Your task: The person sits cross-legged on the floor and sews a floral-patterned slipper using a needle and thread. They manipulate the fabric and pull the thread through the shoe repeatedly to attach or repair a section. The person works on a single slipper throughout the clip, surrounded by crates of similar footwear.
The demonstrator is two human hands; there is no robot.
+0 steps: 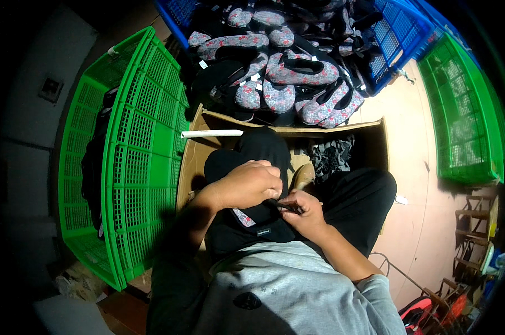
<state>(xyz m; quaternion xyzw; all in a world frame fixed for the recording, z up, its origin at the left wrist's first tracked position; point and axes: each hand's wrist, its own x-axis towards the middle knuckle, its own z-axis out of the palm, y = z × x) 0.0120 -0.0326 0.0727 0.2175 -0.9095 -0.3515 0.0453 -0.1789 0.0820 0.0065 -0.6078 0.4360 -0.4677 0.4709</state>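
Note:
Over my lap my two hands work close together, fingertips nearly touching. My left hand (251,181) is closed in a fist, knuckles up, and hides most of what it grips. Just below it shows a strip of grey floral cloth with red flowers (243,218), apparently part of a fabric shoe like those in the pile. My right hand (304,213) is closed with thumb and fingers pinching a thin black strip (287,207) that runs toward the left hand. Whether this strip belongs to the shoe, I cannot tell.
Ahead, a heap of floral flat shoes (302,70) with black linings fills a blue crate (395,42). An open cardboard box (336,129) with a white rod (211,134) at its edge surrounds my legs. Green crates (146,139) flank me, left and far right. Small racks stand right.

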